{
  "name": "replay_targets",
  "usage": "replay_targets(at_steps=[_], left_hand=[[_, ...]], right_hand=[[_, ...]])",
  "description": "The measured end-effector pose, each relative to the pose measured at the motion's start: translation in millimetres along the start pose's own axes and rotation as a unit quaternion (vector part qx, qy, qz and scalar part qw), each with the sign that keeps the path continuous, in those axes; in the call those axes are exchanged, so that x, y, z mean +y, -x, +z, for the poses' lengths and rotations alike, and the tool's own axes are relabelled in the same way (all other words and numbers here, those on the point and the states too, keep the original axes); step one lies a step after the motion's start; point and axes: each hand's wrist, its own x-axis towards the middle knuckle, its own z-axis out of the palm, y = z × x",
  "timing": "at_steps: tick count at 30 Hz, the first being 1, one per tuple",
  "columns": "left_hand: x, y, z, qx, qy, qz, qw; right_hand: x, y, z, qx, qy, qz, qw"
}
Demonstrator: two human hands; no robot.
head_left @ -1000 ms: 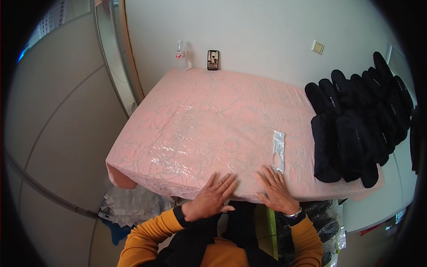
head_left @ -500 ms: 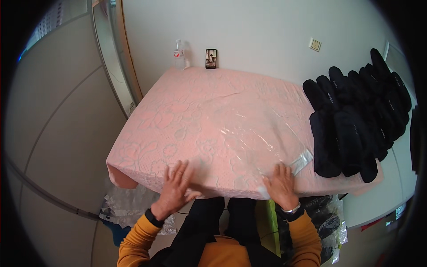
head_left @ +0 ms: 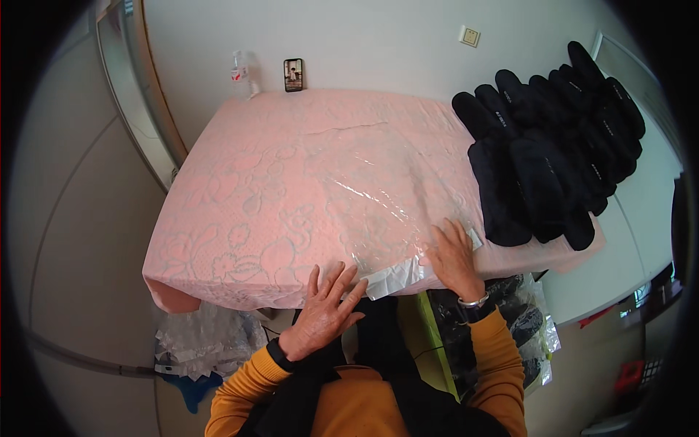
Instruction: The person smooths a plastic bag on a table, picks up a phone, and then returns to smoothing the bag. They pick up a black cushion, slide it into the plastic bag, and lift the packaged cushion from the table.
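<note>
A large clear plastic bag (head_left: 378, 197) lies spread on the pink patterned tablecloth (head_left: 211, 218). Along its near side, at the table's front edge, runs a whitish strip (head_left: 395, 278). My left hand (head_left: 329, 306) is by the left end of this strip, fingers spread and holding nothing. My right hand (head_left: 453, 256) rests flat on the bag's near right part, covering some of the strip, its fingers apart. A pile of black, padded, rounded pieces (head_left: 542, 178) sits right of the bag.
At the back, by the wall, stand a plastic bottle (head_left: 240, 76) and an upright phone (head_left: 293, 75). Clear plastic packaging (head_left: 211, 339) lies below the table at left. More dark bagged items (head_left: 502, 331) are below at right, beside a yellow-green edge (head_left: 435, 339).
The view has shifted to the right. The whitish strip now lies along the table's front edge, where little of it showed before. My left hand has moved right to its end.
</note>
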Motion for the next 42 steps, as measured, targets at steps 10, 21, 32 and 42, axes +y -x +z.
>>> replay_targets(at_steps=[10,21,32,42], left_hand=[[-66.8,1.5,-4.5,0.094,-0.03,-0.064,0.993],[-15.5,-20.3,-43.4,0.037,0.059,-0.045,0.997],[-54.3,-44.8,6.7,-0.089,-0.077,-0.042,0.992],[-136.2,-1.5,-42.0,-0.069,-0.115,-0.141,0.981]], right_hand=[[-10.3,17.4,-13.2,-0.149,-0.243,0.014,0.958],[-58.3,-2.1,34.3,-0.045,-0.183,-0.152,0.97],[-42.7,11.0,28.7,-0.156,-0.125,-0.148,0.969],[-6.9,10.4,4.9,-0.201,-0.112,-0.171,0.958]])
